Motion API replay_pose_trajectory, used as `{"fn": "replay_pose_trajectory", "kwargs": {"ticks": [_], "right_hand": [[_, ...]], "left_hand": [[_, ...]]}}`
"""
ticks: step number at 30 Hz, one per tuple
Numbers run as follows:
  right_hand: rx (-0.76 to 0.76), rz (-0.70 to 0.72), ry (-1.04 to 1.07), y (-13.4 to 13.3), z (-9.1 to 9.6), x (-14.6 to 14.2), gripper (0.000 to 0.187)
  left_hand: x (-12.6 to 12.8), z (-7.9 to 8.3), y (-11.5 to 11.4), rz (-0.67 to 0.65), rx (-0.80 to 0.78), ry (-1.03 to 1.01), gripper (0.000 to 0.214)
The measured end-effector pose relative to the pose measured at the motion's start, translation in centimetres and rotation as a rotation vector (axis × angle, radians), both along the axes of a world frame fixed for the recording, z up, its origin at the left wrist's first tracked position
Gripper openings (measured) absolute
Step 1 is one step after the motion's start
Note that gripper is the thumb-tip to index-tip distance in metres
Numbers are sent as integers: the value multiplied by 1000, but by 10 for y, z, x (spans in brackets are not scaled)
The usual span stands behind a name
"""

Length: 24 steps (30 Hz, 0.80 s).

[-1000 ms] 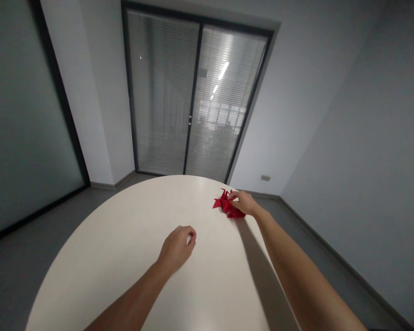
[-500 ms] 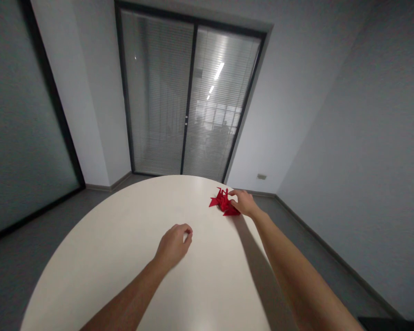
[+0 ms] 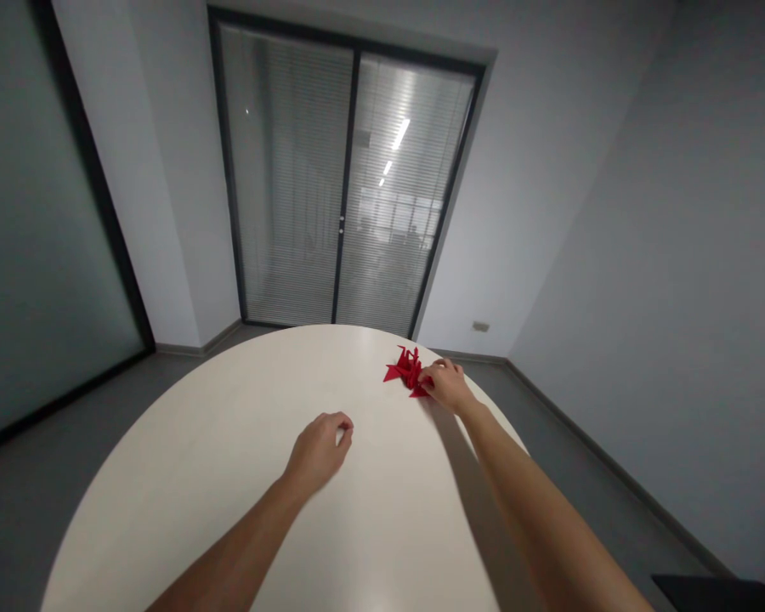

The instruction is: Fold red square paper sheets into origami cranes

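A small heap of red folded-paper figures [image 3: 405,371] lies near the far right edge of a round white table [image 3: 229,459]. My right hand [image 3: 444,385] reaches out to the heap, its fingers curled and pinching the near side of the red paper. My left hand [image 3: 320,448] rests on the middle of the table with its fingers curled into a loose fist; nothing shows inside it.
Behind the table stands a dark-framed glass double door with blinds [image 3: 344,183]. A glass partition [image 3: 31,255] runs along the left, a plain grey wall [image 3: 676,272] along the right. Grey floor surrounds the table. A dark object's corner [image 3: 714,591] shows at the bottom right.
My right hand has drawn slightly back toward me and closed over the near part of the red paper heap. The left hand has stayed where it was.
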State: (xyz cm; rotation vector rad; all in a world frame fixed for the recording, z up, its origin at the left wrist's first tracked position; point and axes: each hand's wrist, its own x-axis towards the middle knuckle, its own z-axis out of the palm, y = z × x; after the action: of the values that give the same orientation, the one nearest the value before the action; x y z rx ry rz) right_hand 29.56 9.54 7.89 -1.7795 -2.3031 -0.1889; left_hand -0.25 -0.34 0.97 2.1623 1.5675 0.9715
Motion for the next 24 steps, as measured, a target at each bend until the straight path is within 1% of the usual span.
{"fn": "replay_pose_trajectory", "kwargs": {"ticks": [2,4,7,10,13,14,16,19,24], "right_hand": [[4,2,3,0,-1,0,20],[19,-2,18,-1,-1,1,18],[78,-77,75,1,-3,7,17],[131,-224,165,6,-8,15,31],[85,-334,255,13,-18,22,47],[59,-355,276,15,-22,23,48],[24,-389,299,18,-27,26,41],[20,-447,312,19,-30,30,34],[43,-578,346,16,-27,36,38]], "left_hand": [[0,0,0,3,-1,0,16],[0,0,0,2,1,-2,15],[0,0,-1,-3,6,-4,15],[0,1,-1,-1,5,-2,15],[1,0,0,-2,6,1,15],[1,1,0,-3,5,2,15],[1,1,-1,-6,3,6,15],[1,2,-1,-8,5,10,15],[0,1,0,-7,17,5,15]]}}
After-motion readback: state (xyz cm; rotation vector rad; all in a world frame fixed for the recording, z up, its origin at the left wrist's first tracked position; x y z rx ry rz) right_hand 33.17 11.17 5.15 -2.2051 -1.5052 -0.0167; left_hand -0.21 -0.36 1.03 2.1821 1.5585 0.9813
